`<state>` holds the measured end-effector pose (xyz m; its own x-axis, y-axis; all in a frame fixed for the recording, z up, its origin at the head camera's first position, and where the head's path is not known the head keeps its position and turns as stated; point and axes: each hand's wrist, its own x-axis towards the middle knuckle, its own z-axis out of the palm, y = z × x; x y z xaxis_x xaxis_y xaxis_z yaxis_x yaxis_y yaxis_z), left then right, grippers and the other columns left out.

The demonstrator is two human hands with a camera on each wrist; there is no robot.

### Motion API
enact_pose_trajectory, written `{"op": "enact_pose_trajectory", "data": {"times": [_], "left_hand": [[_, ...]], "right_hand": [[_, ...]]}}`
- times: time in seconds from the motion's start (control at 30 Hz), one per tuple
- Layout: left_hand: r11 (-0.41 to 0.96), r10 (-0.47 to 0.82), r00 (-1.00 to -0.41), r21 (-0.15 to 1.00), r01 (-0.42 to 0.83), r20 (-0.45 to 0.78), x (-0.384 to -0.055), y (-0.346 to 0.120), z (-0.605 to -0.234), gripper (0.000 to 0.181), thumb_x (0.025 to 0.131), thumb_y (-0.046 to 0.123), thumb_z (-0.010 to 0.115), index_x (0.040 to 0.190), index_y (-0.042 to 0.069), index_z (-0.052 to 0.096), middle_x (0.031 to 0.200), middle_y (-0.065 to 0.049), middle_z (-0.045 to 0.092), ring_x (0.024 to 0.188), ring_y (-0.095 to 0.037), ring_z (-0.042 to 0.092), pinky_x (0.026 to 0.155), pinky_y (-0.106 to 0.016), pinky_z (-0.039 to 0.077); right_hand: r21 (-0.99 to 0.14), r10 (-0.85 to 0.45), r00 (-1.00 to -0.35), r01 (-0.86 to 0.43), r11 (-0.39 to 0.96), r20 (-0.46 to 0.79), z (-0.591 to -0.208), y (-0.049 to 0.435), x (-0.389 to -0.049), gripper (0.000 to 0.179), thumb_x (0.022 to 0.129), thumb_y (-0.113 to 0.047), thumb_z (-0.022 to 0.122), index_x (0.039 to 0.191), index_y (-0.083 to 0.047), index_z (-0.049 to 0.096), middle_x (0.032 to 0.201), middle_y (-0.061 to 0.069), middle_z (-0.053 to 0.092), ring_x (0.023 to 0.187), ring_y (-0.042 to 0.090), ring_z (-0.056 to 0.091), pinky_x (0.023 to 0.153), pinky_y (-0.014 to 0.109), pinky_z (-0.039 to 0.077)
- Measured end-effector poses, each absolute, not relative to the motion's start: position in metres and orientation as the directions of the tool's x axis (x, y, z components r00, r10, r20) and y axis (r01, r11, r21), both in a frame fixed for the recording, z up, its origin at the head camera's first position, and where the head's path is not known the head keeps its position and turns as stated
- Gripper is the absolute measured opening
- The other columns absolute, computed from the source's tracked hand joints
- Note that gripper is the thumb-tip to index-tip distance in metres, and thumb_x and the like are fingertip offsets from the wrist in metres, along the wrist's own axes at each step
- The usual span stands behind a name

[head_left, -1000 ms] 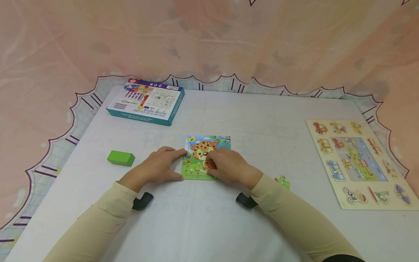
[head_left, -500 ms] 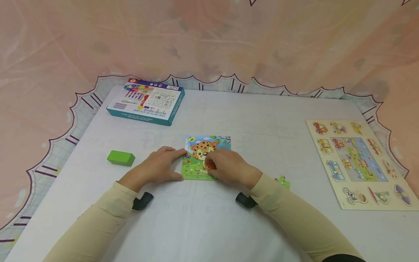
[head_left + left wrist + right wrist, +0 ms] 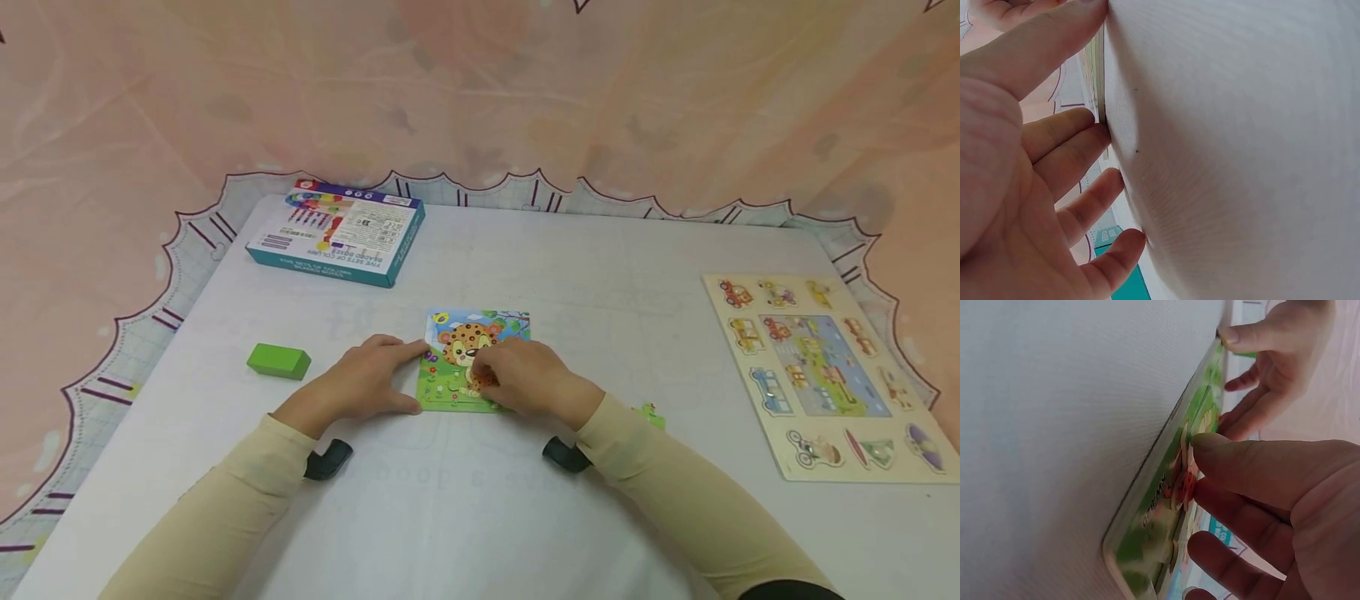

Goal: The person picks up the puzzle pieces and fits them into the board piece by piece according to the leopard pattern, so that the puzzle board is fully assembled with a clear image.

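A small leopard puzzle board lies flat on the white table in front of the person. The left hand steadies its left edge, fingers fairly straight and thumb near the lower left corner. Over the right half of the picture, the right hand has its fingers curled down. In the right wrist view, its thumb and fingers pinch a puzzle piece standing slightly proud of the board; the hand hides much of that area in the head view. A loose green puzzle piece lies beside the right sleeve, partly covered by it.
A green block sits left of the left hand. Farther back on the left is a flat teal-edged box. At the right lies a larger wooden vehicle puzzle board. A patterned curtain closes off the far side.
Both hands hold almost the same places. The right fingers shift only slightly over the puzzle, and the whole head view drifts a little.
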<state>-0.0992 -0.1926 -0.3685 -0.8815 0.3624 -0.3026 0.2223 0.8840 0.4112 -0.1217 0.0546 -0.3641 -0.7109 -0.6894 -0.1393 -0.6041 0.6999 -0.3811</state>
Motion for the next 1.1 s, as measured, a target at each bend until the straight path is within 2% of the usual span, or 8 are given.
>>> {"op": "enact_pose_trajectory", "data": {"times": [0.13,0.3,0.37,0.53,0.67,0.97,1.1], "left_hand": [[0.884,0.363,-0.882,0.409,0.225,-0.300,-0.0988,-0.1931,-0.3681,0.083,0.080,0.032,0.086,0.150,0.012,0.048,0.143,-0.020,0.050,0.134,-0.039,0.040,0.104,-0.060,0.038],[0.885,0.364,-0.883,0.406,0.228,-0.298,-0.0986,-0.1938,-0.3680,0.082,0.080,0.032,0.086,0.150,0.012,0.048,0.143,-0.020,0.050,0.134,-0.040,0.040,0.104,-0.060,0.038],[0.885,0.364,-0.883,0.405,0.228,-0.297,-0.0986,-0.1940,-0.3683,0.082,0.080,0.032,0.086,0.150,0.012,0.048,0.143,-0.020,0.050,0.134,-0.040,0.041,0.104,-0.060,0.038],[0.884,0.362,-0.883,0.409,0.225,-0.298,-0.0989,-0.1942,-0.3695,0.082,0.080,0.032,0.086,0.150,0.012,0.048,0.143,-0.020,0.049,0.133,-0.040,0.042,0.104,-0.059,0.039],[0.884,0.360,-0.885,0.411,0.221,-0.297,-0.0991,-0.1942,-0.3702,0.082,0.079,0.032,0.086,0.150,0.012,0.048,0.143,-0.020,0.049,0.133,-0.040,0.042,0.103,-0.059,0.039],[0.886,0.362,-0.884,0.405,0.227,-0.296,-0.0992,-0.1935,-0.3684,0.082,0.080,0.033,0.085,0.150,0.012,0.048,0.143,-0.020,0.050,0.134,-0.040,0.041,0.104,-0.060,0.039],[0.885,0.364,-0.882,0.405,0.228,-0.300,-0.0993,-0.1933,-0.3687,0.083,0.080,0.033,0.085,0.150,0.012,0.048,0.143,-0.020,0.050,0.134,-0.040,0.041,0.104,-0.060,0.039]], "right_hand": [[-0.395,-0.695,-0.708,-0.606,0.690,-0.128,-0.3638,0.0545,-0.1216,0.013,0.089,-0.018,0.077,0.100,-0.015,0.071,0.082,-0.006,0.058,0.082,0.017,0.053,0.070,0.034,0.046],[-0.423,-0.717,-0.691,-0.624,0.657,-0.094,-0.3672,0.0528,-0.1216,0.026,0.090,-0.012,0.072,0.115,-0.009,0.070,0.105,0.000,0.067,0.100,0.022,0.058,0.088,0.038,0.049],[-0.434,-0.732,-0.677,-0.637,0.637,-0.081,-0.3688,0.0517,-0.1220,0.029,0.091,-0.009,0.069,0.119,-0.008,0.070,0.110,0.001,0.067,0.103,0.022,0.058,0.091,0.038,0.047],[-0.447,-0.760,-0.645,-0.659,0.605,-0.077,-0.3715,0.0503,-0.1228,0.019,0.093,-0.009,0.066,0.111,-0.010,0.071,0.092,-0.003,0.062,0.088,0.019,0.053,0.079,0.033,0.045],[-0.446,-0.769,-0.635,-0.669,0.595,-0.072,-0.3715,0.0501,-0.1231,0.014,0.093,-0.010,0.066,0.107,-0.011,0.071,0.086,-0.005,0.059,0.084,0.017,0.052,0.076,0.031,0.044],[-0.461,-0.756,-0.649,-0.648,0.606,-0.083,-0.3713,0.0503,-0.1246,0.017,0.093,-0.010,0.067,0.109,-0.011,0.072,0.088,-0.005,0.061,0.084,0.016,0.052,0.074,0.030,0.044],[-0.487,-0.738,-0.668,-0.614,0.621,-0.099,-0.3679,0.0552,-0.1237,0.023,0.093,-0.014,0.068,0.116,-0.010,0.070,0.099,-0.002,0.064,0.091,0.017,0.055,0.080,0.032,0.047]]}}
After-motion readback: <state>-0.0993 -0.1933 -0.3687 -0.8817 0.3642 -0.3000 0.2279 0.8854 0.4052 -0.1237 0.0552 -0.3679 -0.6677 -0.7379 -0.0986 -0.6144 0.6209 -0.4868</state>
